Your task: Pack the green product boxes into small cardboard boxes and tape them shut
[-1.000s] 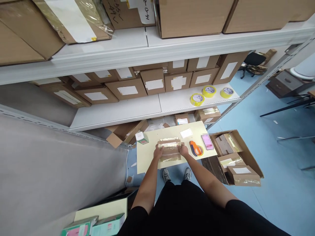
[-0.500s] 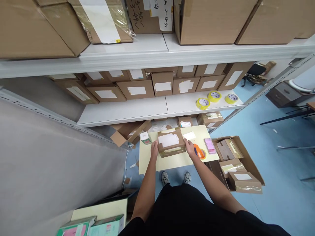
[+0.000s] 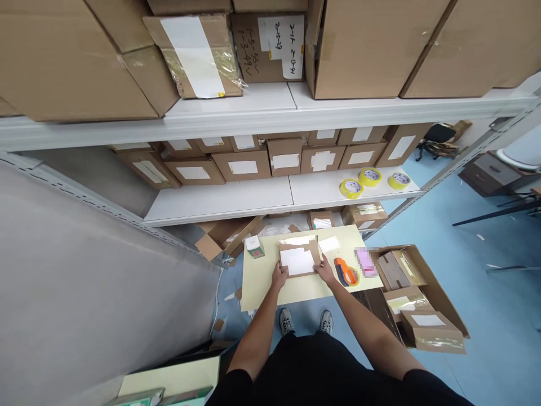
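**Taped parcel [image 3: 301,244] held at both sides above a cream tabletop**

At far left, a grey wall [image 3: 84,254] runs beside a metal rack, where an open carton [image 3: 231,237] sits tilted below the middle shelf [image 3: 228,197]. Next comes the cream table [image 3: 264,290], a small white-and-green box [image 3: 255,247] standing near its left end. The person's left hand [image 3: 279,276] grasps the parcel by its near left corner. The parcel is at the table's middle, a white label [image 3: 298,263] facing up and shiny tape along its far edge; whether it rests on the surface or is slightly raised is hard to tell from above. The right hand [image 3: 324,270] grips its near right corner. Just beyond that hand lies a white card [image 3: 328,243]; to the right are an orange tape dispenser [image 3: 346,273] and a blurred pink item [image 3: 366,262]. On the shelf above, at its right end, lie three yellow tape rolls [image 3: 370,177]. At right, a large open box [image 3: 444,294] on the blue floor [image 3: 499,316] holds several cartons [image 3: 426,320].
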A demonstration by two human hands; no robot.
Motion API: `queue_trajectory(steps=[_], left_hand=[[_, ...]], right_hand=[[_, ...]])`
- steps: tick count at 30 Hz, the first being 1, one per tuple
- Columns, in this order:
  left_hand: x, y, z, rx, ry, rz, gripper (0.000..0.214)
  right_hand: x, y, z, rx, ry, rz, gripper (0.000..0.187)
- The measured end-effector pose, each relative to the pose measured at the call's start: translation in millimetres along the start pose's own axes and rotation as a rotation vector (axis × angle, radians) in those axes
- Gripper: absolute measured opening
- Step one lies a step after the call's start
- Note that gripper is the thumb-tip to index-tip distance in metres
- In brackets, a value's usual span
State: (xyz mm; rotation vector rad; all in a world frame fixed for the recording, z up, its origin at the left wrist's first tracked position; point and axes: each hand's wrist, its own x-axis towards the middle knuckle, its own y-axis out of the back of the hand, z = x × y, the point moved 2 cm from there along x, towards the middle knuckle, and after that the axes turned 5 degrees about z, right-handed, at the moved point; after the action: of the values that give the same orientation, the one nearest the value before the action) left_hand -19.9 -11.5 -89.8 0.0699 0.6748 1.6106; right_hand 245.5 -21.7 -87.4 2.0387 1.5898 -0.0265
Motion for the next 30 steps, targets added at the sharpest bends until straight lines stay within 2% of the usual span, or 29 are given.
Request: queue_trajectory(steps=[2,4,7,10,13,16,18,19,20,21,22,24,27,30], left_hand=[[-3,2.3,-2,-0.129,-0.046,0.053,0.075],[-9,1.7,-5,-0.235,-0.061,0.076,0.082],[-17,-3.4,-8,-0.311,-0.015,0.005,0.095],[-22,-4.5,-3,-0.269,-0.013,-0.081,0.099],[-21,3.1,9,-0.102,-0.069,-0.11,0.096],[-20,13.2,32,0.071,-0.214,-0.024,0.096],[-18,14.3,55,0.139,-0.382,0.046,0.08],[-17,11.6,67,0.161,-0.467,0.038,0.068],[-15,7.1,80,0.178,-0.535,-0.013,0.055],[-13,0.8,91,0.204,-0.58,-0.121,0.046],[-10,-5.4,100,0.241,-0.596,-0.242,0.043],[-2,-12.1,111,0.321,-0.566,-0.356,0.038],[11,-6.0,103,0.468,-0.462,-0.352,0.04],[14,6.9,74,0.592,-0.384,-0.381,0.067]], right_hand=[[-7,6,2,0.17,0.004,-0.01,0.103],[-16,14,5,0.25,0.045,-0.011,0.107],[-31,22,8,0.259,0.056,-0.002,0.108],[-38,27,6,0.251,0.001,0.003,0.106],[-34,31,-2,0.184,-0.083,0.024,0.093],[-24,36,-14,0.045,-0.13,0.138,0.082],[-16,39,-21,-0.065,-0.119,0.207,0.074],[-13,40,-24,-0.118,-0.106,0.221,0.067],[-9,41,-27,-0.17,-0.09,0.226,0.058],[-7,42,-28,-0.222,-0.076,0.228,0.048],[-4,44,-29,-0.271,-0.066,0.234,0.04],[-2,49,-27,-0.346,-0.054,0.264,0.03],[0,57,-17,-0.384,-0.048,0.305,0.024],[0,61,-2,-0.298,-0.032,0.274,0.022]])
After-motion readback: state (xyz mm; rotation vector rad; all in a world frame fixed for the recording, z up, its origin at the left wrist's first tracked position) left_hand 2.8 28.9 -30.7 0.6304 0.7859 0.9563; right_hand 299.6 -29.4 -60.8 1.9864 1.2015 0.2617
